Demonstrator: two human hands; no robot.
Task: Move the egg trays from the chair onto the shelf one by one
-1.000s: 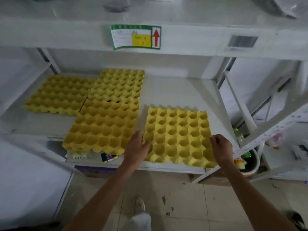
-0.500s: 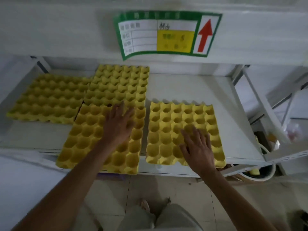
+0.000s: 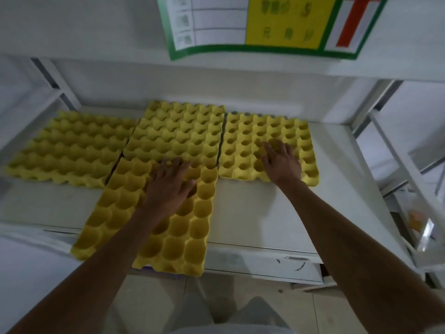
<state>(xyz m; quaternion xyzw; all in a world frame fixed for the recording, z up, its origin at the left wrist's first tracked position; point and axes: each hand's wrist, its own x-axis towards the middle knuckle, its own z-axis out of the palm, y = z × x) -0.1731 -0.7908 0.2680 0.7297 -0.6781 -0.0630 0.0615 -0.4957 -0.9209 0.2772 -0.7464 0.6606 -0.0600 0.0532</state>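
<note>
View: looking down from a head-worn camera at a white shelf (image 3: 265, 218), with two bare forearms reaching in from below.
Egg trays: four yellow moulded trays lie on the shelf, cups facing up.
Far-left tray (image 3: 69, 148): flat at the back left, its right edge against the middle tray.
Back-middle tray (image 3: 178, 131): flat at the back, between the far-left tray and the right tray.
Front tray (image 3: 173, 227): nearest the camera, its far edge meeting the back-middle tray, its near edge hanging out past the shelf's front lip.
Right tray (image 3: 265, 143): at the back right, just beside the back-middle tray with a thin dark gap between them.
Left hand (image 3: 168, 186): laid flat, palm down, fingers spread, on the far end of the front tray; it grips nothing.
Right hand (image 3: 281, 162): laid flat, palm down, fingers spread, on the near half of the right tray; it grips nothing.
Label (image 3: 272, 22): a green-bordered card with a white grid, a yellow panel and a red arrow, fixed to the shelf edge above; its writing is too blurred to read.
Below: pale floor tiles and the person's light-clothed knees at the bottom edge.
</note>
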